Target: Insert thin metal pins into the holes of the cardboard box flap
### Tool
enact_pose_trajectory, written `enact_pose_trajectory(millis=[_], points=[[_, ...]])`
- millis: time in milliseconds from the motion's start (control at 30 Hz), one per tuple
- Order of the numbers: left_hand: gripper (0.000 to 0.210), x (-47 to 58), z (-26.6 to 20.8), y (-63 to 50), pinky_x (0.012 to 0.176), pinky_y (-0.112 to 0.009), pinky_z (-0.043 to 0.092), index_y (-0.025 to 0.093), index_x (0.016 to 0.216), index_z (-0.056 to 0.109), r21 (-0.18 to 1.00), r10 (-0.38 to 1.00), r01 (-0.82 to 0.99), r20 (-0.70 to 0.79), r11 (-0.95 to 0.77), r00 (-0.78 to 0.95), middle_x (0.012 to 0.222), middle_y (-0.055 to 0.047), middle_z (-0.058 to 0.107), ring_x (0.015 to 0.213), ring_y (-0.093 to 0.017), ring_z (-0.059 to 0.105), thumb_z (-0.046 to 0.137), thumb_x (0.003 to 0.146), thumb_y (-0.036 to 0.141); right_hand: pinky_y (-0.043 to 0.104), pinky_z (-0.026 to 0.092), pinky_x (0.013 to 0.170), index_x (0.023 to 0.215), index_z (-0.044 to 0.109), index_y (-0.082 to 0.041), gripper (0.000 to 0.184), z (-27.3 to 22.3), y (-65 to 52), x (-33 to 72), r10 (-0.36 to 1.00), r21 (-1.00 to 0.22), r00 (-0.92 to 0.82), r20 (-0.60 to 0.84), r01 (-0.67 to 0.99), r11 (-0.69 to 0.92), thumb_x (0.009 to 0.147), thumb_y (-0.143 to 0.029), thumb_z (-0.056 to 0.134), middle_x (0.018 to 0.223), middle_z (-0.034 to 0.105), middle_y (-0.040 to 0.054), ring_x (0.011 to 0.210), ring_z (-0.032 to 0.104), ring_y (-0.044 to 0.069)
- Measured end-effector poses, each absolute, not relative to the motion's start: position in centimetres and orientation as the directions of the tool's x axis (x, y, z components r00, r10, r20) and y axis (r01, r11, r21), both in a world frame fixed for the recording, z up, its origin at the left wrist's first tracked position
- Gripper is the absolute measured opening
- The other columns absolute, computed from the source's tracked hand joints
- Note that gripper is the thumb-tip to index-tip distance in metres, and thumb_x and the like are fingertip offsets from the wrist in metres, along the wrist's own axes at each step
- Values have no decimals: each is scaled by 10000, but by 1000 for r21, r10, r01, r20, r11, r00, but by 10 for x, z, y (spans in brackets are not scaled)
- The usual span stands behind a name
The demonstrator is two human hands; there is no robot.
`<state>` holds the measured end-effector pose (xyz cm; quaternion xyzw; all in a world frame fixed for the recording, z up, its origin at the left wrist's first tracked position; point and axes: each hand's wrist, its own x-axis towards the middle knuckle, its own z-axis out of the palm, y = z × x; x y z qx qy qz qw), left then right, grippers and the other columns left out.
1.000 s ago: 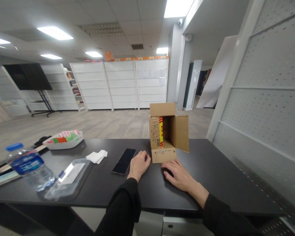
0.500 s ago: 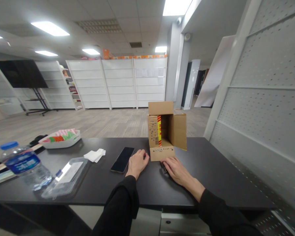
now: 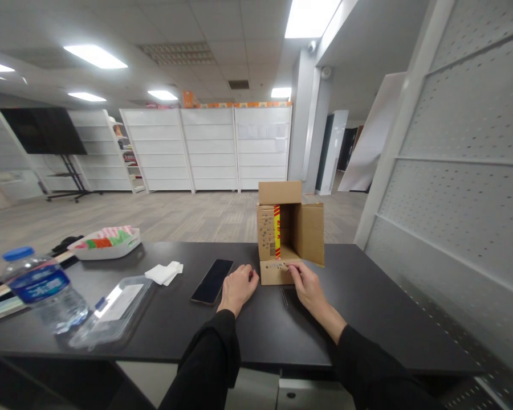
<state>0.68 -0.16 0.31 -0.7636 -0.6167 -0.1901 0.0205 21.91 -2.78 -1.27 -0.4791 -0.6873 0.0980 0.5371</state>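
An open cardboard box (image 3: 311, 233) stands on its side on the dark table, its mouth toward me. Small holes and silvery dots mark its left flap and its lower front flap (image 3: 276, 276). My right hand (image 3: 310, 287) is at the right part of the lower flap, thumb and forefinger pinched on something small and thin that I cannot make out. Just left of that hand lies a short, dark, slender piece (image 3: 284, 297). My left hand (image 3: 238, 287) rests on the table with curled fingers, between the box and a black phone (image 3: 212, 282).
Left of the phone lie folded white tissues (image 3: 165, 273) and a clear plastic case (image 3: 115, 313). A water bottle (image 3: 47, 290) stands farther left. Behind them sits a white basket (image 3: 130, 242) with coloured packets. A perforated white panel (image 3: 457, 216) rises along the right.
My right hand has lifted from the slender dark piece on the table and moved up to the lower flap, fingers pinched. My left hand has stayed in place. The view has tilted slightly up.
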Motion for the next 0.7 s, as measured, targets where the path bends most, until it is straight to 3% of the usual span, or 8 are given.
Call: enact_pose_trajectory(millis=[267, 700], points=[[332, 9, 9, -3, 642, -248, 390, 214, 854, 610, 197, 968, 965, 212, -175, 132, 865, -51, 703, 801, -183, 669, 345, 937, 396, 358, 491, 827, 984, 620, -183, 273, -17, -11, 215, 680, -656, 211, 702, 563, 503, 958, -360, 413, 946, 684, 91, 885, 637, 213], [349, 9, 9, -3, 673, -263, 410, 220, 867, 627, 181, 971, 969, 201, -169, 132, 871, -68, 718, 804, -205, 681, 338, 941, 401, 364, 478, 831, 976, 613, -199, 259, -20, -8, 214, 675, -599, 112, 730, 580, 552, 974, -336, 393, 950, 661, 83, 904, 607, 207]])
